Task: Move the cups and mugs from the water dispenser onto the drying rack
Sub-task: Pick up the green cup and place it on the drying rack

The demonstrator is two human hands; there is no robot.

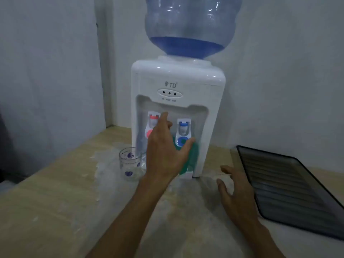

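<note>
A white water dispenser (176, 79) stands on the table against the wall. A green cup (195, 154) sits in its bay under the blue tap, mostly hidden behind my left hand (163, 151). That hand is spread in front of the cup, thumb by the blue tap and fingers up by the red tap, and grips nothing. A clear glass mug with purple dots (130, 164) stands on the table just left of the dispenser. Something clear and blurred stands under the red tap (141, 144). My right hand (232, 192) hovers empty, fingers apart, beside the dark ridged drying rack (283, 185).
A large blue water bottle (191, 27) tops the dispenser. The wooden table (55, 202) has pale wet-looking patches around the mug and in front of the dispenser. Walls close in behind and on the left. The rack lies flat at the right, running out of frame.
</note>
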